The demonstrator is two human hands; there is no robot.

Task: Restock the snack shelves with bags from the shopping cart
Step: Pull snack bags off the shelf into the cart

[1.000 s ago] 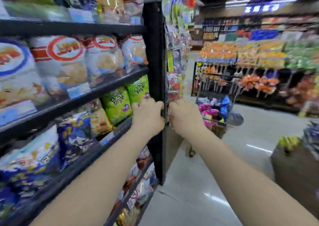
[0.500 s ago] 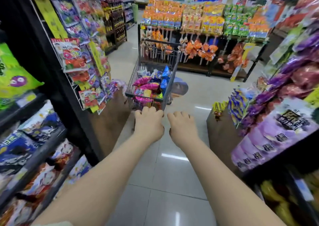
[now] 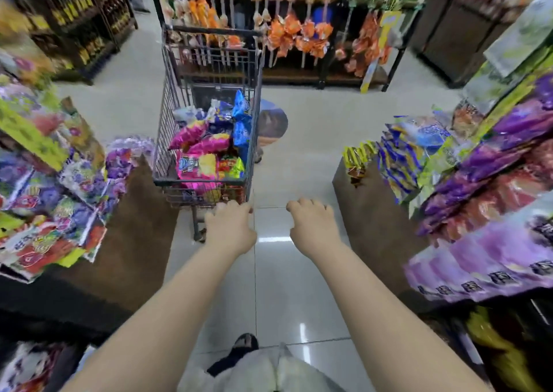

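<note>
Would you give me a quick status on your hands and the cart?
Left hand, right hand both empty, fingers loosely curled. Shopping cart just ahead, snack bags inside. Display stands flank the aisle.

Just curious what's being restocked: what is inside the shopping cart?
The shopping cart holds a pile of pink bags, blue bags and a green-and-red bag. Anything beneath the top layer is covered.

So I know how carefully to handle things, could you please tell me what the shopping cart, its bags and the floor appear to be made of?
The shopping cart looks like dark coated metal wire: thin bars in a grid. The bags seem glossy plastic film: crinkled, brightly printed. The floor is probably polished light tile: seam lines and reflected lights.
</note>
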